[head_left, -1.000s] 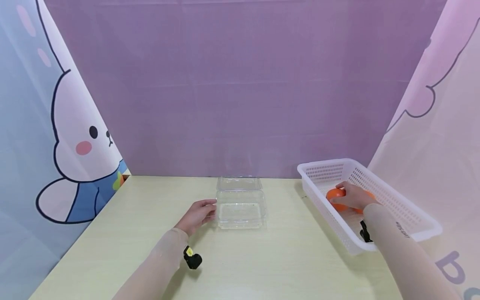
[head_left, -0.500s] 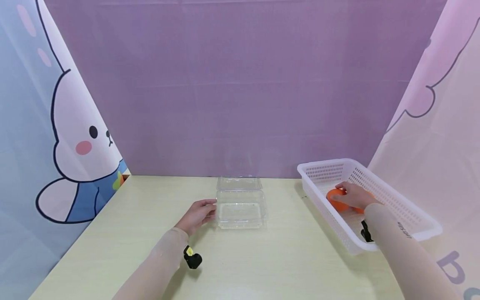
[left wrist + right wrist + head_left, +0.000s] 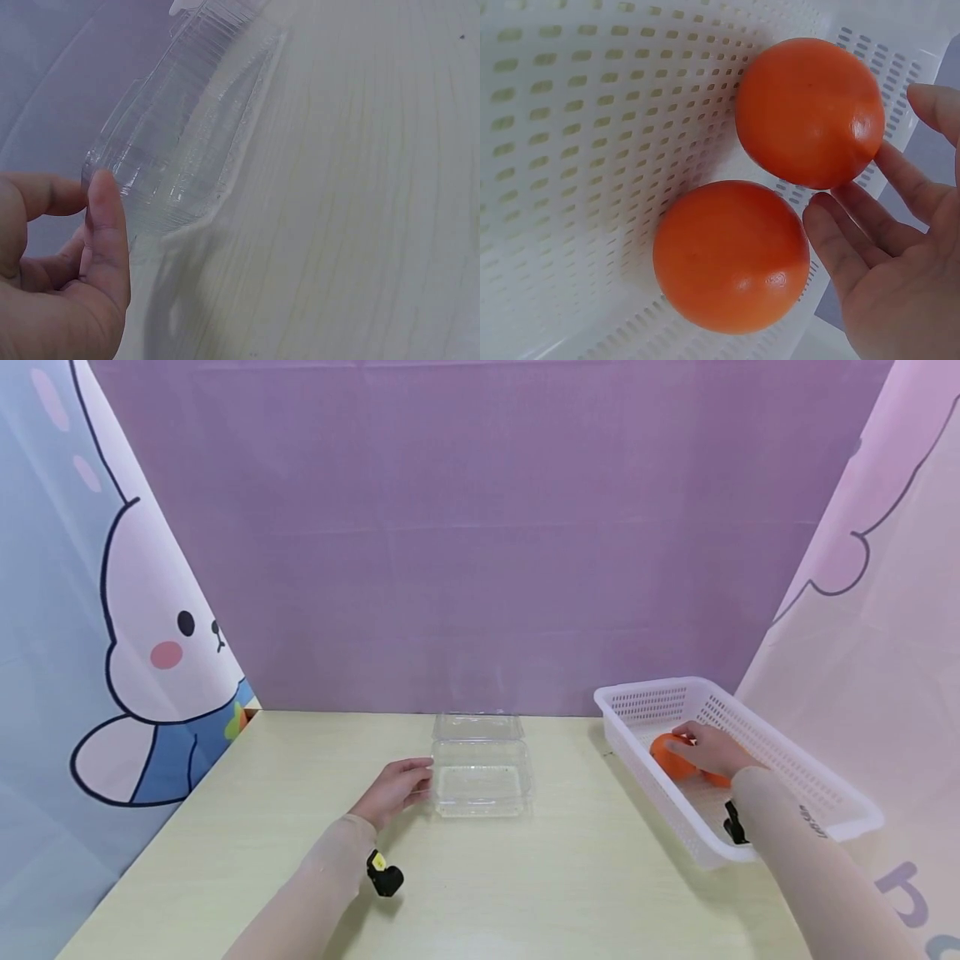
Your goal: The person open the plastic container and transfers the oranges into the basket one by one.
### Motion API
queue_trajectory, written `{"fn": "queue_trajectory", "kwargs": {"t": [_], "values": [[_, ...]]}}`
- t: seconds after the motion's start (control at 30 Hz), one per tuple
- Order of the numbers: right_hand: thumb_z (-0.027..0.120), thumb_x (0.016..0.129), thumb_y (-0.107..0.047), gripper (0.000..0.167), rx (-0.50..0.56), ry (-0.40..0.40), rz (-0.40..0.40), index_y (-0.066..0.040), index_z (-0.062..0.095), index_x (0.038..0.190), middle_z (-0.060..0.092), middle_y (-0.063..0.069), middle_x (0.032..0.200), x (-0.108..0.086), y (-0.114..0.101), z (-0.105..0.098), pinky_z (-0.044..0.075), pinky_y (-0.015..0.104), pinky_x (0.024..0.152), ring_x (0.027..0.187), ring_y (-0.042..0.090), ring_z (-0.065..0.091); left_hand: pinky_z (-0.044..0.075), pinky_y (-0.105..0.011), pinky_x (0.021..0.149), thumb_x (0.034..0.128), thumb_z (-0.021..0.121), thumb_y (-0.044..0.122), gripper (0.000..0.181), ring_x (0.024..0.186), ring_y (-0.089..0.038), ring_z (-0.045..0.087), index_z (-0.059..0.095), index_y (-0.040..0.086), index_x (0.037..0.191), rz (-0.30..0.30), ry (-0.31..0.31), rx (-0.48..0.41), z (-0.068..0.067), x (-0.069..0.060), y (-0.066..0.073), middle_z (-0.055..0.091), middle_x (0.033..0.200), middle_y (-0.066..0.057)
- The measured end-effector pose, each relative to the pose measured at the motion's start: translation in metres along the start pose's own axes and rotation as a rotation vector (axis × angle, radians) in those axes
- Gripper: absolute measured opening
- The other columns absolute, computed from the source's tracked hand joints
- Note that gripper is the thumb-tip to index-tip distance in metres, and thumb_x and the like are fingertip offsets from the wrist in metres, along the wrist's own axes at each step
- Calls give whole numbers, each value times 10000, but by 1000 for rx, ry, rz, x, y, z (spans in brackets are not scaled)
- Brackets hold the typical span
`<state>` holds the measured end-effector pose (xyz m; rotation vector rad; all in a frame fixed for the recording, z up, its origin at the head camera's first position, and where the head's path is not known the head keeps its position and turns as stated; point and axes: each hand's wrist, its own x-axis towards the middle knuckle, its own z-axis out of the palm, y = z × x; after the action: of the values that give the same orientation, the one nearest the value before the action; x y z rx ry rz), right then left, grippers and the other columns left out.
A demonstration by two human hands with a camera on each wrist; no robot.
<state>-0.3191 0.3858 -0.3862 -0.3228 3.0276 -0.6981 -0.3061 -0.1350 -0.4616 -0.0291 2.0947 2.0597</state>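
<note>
A clear plastic clamshell box [image 3: 480,781] stands on the table with its lid [image 3: 478,727] raised behind it. My left hand [image 3: 397,791] pinches the box's left rim between thumb and finger; the left wrist view shows that hand [image 3: 71,262] at the clear wall [image 3: 161,142]. Two smooth oranges lie in the white basket. Against the farther orange [image 3: 670,755], also the upper orange [image 3: 810,112] in the right wrist view, rest fingertips of my right hand [image 3: 708,750], its fingers loosely spread. The other orange [image 3: 731,259] sits beside it, partly hidden by that hand in the head view.
The white perforated basket [image 3: 652,802] stands at the table's right side, with raised walls around the oranges. A purple cloth [image 3: 480,543] hangs behind the pale wooden table [image 3: 525,893]. Printed cloths hang at left [image 3: 45,652] and right [image 3: 885,693].
My right thumb has shifted up and back over the farther orange, and that orange has moved slightly left and away. My left hand and the box have stayed in place.
</note>
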Motion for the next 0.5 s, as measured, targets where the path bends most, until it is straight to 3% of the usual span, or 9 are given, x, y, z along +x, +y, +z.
{"fn": "queue_trajectory", "kwargs": {"t": [0.13, 0.33, 0.5], "values": [[603, 1008, -295, 504, -8, 10, -6, 134, 544, 1265, 607, 298, 1150, -1, -1, 0, 532, 453, 784, 810, 258, 595, 550, -353, 922, 1026, 533, 77, 434, 940, -210, 565, 471, -100, 1417, 0, 1, -5, 0, -1, 2, 570, 1063, -174], [610, 1005, -284, 475, -48, 45, -27, 131, 573, 1234, 617, 312, 1157, 0, 3, -1, 491, 598, 907, 1005, 429, 598, 553, -337, 905, 1022, 536, 73, 431, 921, -194, 560, 479, -102, 1411, -4, 7, -9, 0, -1, 2, 574, 1032, -154], [608, 1005, -297, 499, -44, 46, -19, 130, 564, 1259, 586, 344, 1213, 3, 6, -1, 442, 645, 960, 1104, 503, 552, 548, -348, 919, 1021, 537, 73, 432, 934, -203, 563, 480, -101, 1411, -7, 3, -9, 0, -1, 2, 575, 1042, -162]]}}
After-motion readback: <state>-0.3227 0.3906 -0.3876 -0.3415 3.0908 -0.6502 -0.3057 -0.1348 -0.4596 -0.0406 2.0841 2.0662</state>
